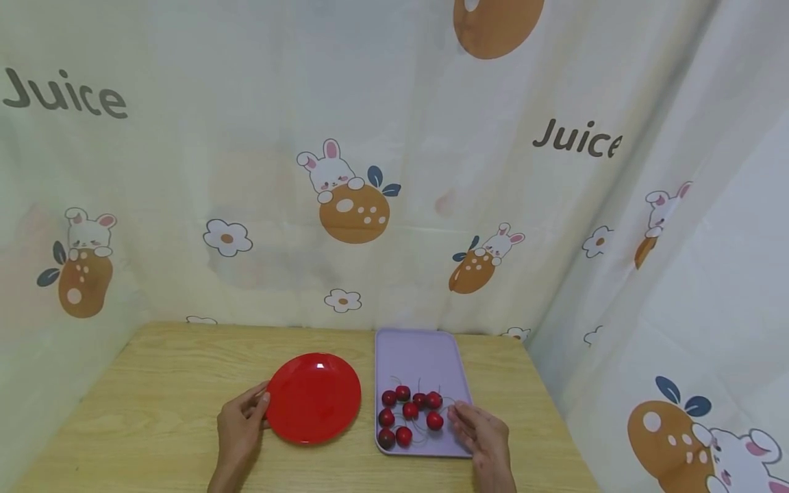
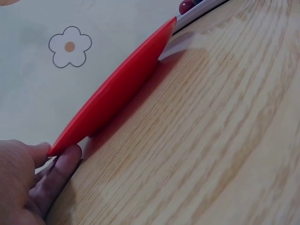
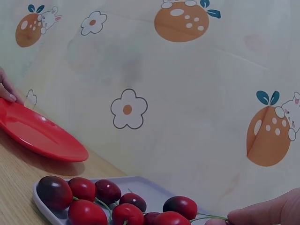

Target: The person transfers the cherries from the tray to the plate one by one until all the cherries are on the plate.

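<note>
A round red plate (image 1: pixel 314 398) is on the wooden table. My left hand (image 1: pixel 242 426) pinches its left rim, with the thumb on top and fingers underneath in the left wrist view. To the right, several dark red cherries (image 1: pixel 409 411) with thin stems lie in the near half of a lilac tray (image 1: pixel 419 352). At the tray's right edge, my right hand (image 1: pixel 483 435) pinches the end of a cherry stem (image 3: pixel 208 216) between thumb and finger. The cherry (image 3: pixel 180 207) on that stem sits among the others. Part of the right hand is outside its wrist view.
Wood-grained tabletop (image 1: pixel 172 383) surrounds the plate and tray. A pale curtain (image 1: pixel 259 171) printed with rabbits, fruit and flowers hangs behind the table's far edge and along both sides. Only a narrow strip of table separates plate and tray.
</note>
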{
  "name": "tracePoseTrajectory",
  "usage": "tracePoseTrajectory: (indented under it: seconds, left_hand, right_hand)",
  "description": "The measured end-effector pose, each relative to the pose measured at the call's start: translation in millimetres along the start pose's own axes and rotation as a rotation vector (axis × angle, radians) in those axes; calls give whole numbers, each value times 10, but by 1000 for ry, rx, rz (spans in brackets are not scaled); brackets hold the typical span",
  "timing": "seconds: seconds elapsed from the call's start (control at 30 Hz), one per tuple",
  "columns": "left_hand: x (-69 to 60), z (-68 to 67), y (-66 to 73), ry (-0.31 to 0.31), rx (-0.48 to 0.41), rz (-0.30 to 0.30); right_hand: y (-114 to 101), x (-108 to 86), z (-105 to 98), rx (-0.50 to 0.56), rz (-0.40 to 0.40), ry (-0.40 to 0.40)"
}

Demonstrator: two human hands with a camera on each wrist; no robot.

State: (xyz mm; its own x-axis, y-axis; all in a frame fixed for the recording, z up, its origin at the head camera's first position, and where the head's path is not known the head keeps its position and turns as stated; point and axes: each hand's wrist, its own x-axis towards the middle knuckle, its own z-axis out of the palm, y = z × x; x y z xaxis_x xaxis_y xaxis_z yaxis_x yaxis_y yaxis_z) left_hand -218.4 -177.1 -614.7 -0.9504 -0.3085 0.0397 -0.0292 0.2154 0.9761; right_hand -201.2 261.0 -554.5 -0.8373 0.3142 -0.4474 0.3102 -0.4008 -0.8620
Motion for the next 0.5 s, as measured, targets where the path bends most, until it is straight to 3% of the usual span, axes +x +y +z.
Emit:
tracePoseTrajectory:
  seconds: [0.5]
  left_hand:
    - [14,4,-21,12,15,20]
  right_hand:
    - [-12,-26,80,29,-19,-40]
